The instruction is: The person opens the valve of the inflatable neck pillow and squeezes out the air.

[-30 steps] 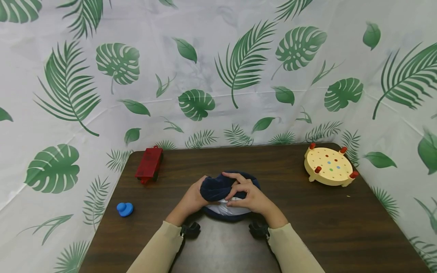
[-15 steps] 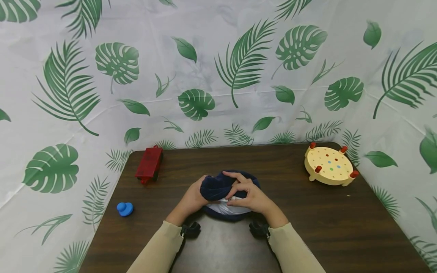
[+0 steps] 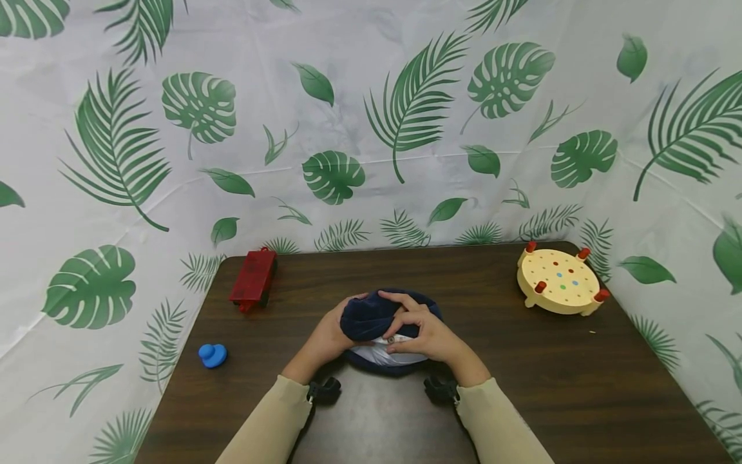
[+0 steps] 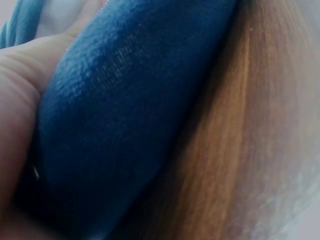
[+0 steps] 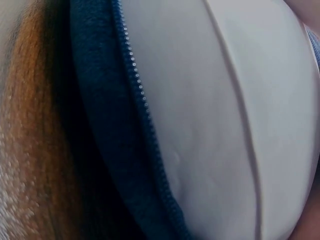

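A rounded navy plush cushion cover (image 3: pixel 371 319) lies at the middle of the table, its zip unfastened over a white inner (image 3: pixel 379 355). In the right wrist view the teeth of the zip (image 5: pixel 134 70) run beside the smooth white inner, which has a seam down it. My left hand (image 3: pixel 324 338) grips the cover's bunched left end; its thumb lies along the plush in the left wrist view. From the right, my right hand (image 3: pixel 433 340) pinches the cover's folded edge, with fingers curled over the navy cloth and thumb against the white inner.
A red toy cart (image 3: pixel 255 278) stands at the back left of the dark wooden table (image 3: pixel 324 274), with a blue knobbed piece (image 3: pixel 212 355) nearer me. At the back right sits a round yellow toy (image 3: pixel 558 282) with red pegs. A leaf-printed cloth (image 3: pixel 348 129) hangs behind.
The fingers of my left hand show slightly more over the top of the cover. My right hand and the other things look unchanged.
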{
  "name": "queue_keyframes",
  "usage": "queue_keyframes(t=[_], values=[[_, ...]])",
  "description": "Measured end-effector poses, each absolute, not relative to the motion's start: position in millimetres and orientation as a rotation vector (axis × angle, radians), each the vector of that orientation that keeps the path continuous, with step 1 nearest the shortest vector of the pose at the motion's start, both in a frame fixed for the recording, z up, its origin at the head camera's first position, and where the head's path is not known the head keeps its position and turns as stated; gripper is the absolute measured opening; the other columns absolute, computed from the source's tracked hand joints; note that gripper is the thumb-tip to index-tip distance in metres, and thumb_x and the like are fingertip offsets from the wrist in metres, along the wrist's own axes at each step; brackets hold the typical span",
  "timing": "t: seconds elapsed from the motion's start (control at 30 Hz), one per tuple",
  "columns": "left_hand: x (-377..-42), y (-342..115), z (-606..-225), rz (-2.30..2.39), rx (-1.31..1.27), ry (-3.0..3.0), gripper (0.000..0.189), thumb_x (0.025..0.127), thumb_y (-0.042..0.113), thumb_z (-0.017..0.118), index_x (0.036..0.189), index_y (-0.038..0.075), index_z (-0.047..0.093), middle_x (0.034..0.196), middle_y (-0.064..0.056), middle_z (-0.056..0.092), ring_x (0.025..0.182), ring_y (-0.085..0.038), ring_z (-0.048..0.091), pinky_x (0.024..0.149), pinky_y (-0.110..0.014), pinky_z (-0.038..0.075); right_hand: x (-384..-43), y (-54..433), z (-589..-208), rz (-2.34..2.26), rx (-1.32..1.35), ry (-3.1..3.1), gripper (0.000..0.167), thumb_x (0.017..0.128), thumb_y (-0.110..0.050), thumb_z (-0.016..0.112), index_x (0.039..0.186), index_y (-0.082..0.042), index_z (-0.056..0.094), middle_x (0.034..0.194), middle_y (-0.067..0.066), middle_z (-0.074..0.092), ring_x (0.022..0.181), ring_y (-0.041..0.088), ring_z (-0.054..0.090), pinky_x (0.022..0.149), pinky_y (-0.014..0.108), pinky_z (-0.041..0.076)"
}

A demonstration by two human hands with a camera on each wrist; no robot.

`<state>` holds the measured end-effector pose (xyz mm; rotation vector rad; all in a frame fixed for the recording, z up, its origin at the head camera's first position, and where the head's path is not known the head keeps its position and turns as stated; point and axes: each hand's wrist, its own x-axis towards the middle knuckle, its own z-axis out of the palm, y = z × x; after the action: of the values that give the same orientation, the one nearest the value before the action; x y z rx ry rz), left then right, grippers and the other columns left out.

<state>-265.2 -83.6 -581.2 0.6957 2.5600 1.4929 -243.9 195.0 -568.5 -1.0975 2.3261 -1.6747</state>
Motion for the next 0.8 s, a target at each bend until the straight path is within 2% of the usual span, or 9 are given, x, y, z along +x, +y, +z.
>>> queue_keyframes(t=[0.1,0.2,0.33,0.43,0.53,0.67,0.8], values=[[-264.7,-84.2,-580.3,1.478,0.698,2.563,0.093,0.078,0.032,0.101,0.158,0.018,0.056,0.155,-0.004,0.065,0.14,-0.026,0.064,0.12,-0.054,0.049,-243.9,195.2,-568.7,-1.661,-1.096,2.349,0.023,0.084,-0.014,0.096,0.101,-0.024,0.085,0.176,0.008,0.038,0.152,0.035,0.043,0.123,0.081,0.002],[-263.4,-85.0,-579.1,1.428,0.675,2.611,0.081,0.078,0.038,0.1,0.148,0.018,0.064,0.143,-0.004,0.073,0.131,-0.025,0.07,0.113,-0.052,0.054,-244.2,195.0,-570.0,-1.649,-1.089,2.376,0.023,0.085,-0.017,0.095,0.1,-0.028,0.082,0.176,0.005,0.039,0.164,0.037,0.027,0.123,0.082,0.0],[-263.8,-85.7,-578.9,1.39,0.679,2.67,0.067,0.077,0.041,0.1,0.132,0.016,0.071,0.128,-0.004,0.079,0.117,-0.023,0.074,0.103,-0.049,0.059,-244.3,195.0,-571.7,-1.636,-1.068,2.4,0.024,0.086,-0.02,0.095,0.098,-0.032,0.079,0.175,0.003,0.04,0.165,0.037,0.026,0.123,0.082,-0.001],[-265.7,-86.7,-580.5,1.392,0.721,2.69,0.065,0.077,0.043,0.099,0.129,0.015,0.072,0.126,-0.005,0.079,0.114,-0.023,0.074,0.101,-0.047,0.059,-244.7,195.1,-572.0,-1.628,-1.066,2.406,0.027,0.083,-0.02,0.097,0.098,-0.033,0.078,0.175,0.004,0.04,0.165,0.038,0.028,0.123,0.083,-0.001],[-267.1,-87.7,-581.4,1.419,0.777,2.661,0.075,0.079,0.042,0.098,0.142,0.014,0.069,0.138,-0.009,0.075,0.126,-0.028,0.071,0.108,-0.052,0.056,-244.8,194.7,-571.8,-1.617,-1.07,2.409,0.031,0.081,-0.019,0.098,0.1,-0.033,0.078,0.175,0.004,0.041,0.164,0.039,0.029,0.122,0.082,0.001],[-267.4,-87.9,-580.4,1.448,0.802,2.571,0.092,0.082,0.035,0.097,0.162,0.018,0.054,0.159,-0.013,0.061,0.148,-0.036,0.057,0.122,-0.06,0.044,-244.4,193.9,-571.6,-1.601,-1.062,2.412,0.031,0.08,-0.019,0.098,0.1,-0.032,0.077,0.174,0.004,0.042,0.162,0.04,0.031,0.122,0.08,0.006],[-267.7,-87.2,-579.1,1.418,0.795,2.564,0.096,0.084,0.032,0.097,0.166,0.02,0.049,0.166,-0.013,0.054,0.158,-0.039,0.045,0.128,-0.06,0.036,-244.3,193.5,-571.4,-1.619,-1.035,2.405,0.03,0.081,-0.019,0.097,0.098,-0.03,0.076,0.172,0.003,0.045,0.161,0.039,0.033,0.122,0.079,0.006]])
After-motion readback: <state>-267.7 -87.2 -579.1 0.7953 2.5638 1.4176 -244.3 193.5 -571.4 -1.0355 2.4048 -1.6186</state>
